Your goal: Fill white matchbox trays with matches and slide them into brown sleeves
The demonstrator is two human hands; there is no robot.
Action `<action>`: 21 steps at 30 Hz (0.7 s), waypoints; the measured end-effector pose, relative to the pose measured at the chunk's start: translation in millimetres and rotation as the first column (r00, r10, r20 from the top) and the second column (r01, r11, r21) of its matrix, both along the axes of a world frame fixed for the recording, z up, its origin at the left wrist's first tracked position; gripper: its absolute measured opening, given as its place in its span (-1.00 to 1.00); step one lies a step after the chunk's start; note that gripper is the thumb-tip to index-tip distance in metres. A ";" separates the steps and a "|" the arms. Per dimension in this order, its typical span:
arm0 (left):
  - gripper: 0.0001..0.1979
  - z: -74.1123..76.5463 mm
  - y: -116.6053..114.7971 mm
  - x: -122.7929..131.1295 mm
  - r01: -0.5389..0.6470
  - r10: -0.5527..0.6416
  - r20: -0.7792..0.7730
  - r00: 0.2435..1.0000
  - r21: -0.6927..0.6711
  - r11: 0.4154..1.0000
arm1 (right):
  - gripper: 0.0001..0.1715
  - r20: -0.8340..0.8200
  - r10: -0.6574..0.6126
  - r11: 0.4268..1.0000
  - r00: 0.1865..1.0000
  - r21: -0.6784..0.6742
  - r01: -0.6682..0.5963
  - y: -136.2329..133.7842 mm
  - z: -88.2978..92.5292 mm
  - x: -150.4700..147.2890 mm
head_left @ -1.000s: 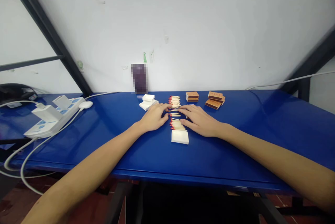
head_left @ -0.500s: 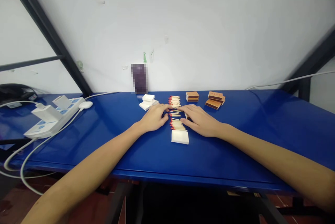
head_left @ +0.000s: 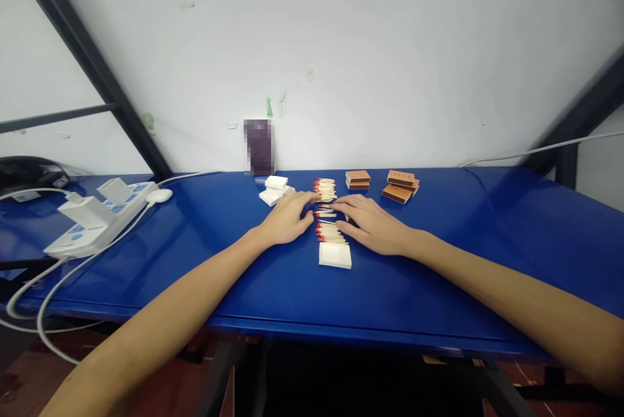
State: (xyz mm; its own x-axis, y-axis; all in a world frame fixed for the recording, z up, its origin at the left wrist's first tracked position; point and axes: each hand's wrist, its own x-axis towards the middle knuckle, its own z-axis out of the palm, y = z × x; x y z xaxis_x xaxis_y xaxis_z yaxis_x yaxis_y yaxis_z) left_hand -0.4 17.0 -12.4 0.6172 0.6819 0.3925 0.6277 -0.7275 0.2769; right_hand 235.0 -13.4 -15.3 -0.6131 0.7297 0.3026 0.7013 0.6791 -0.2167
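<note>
A column of red-tipped matches [head_left: 326,217] lies on the blue table [head_left: 439,274], running away from me. My left hand [head_left: 287,217] rests flat on the left side of the matches, fingers stretched and touching them. My right hand [head_left: 373,225] lies flat on the right side, fingertips on the sticks. A white matchbox tray [head_left: 335,254] sits at the near end of the column, between my wrists.
White trays [head_left: 275,189] are stacked at the back left of the matches. Brown matchbox sleeves [head_left: 358,179] and a second pile [head_left: 401,186] lie at the back right. A white power strip [head_left: 97,215] with cables sits far left. A blurred dark object [head_left: 259,146] leans on the wall.
Both hands stay on the matches; the fingers shift only slightly against the sticks.
</note>
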 end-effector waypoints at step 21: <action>-0.56 -0.2 1.6 -1.2 -0.005 0.003 -0.074 0.997 -0.029 1.000 | -0.43 -0.001 0.014 1.000 1.000 0.000 -0.014 -0.3 -0.4 0.3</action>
State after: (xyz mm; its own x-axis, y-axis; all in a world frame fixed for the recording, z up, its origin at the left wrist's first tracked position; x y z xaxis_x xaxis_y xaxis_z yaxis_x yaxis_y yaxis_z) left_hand -1.6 18.5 -12.6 0.6407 0.6953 0.3258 0.6503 -0.7169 0.2513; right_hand 235.3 -13.7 -15.7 -0.6227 0.7213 0.3033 0.6918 0.6886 -0.2173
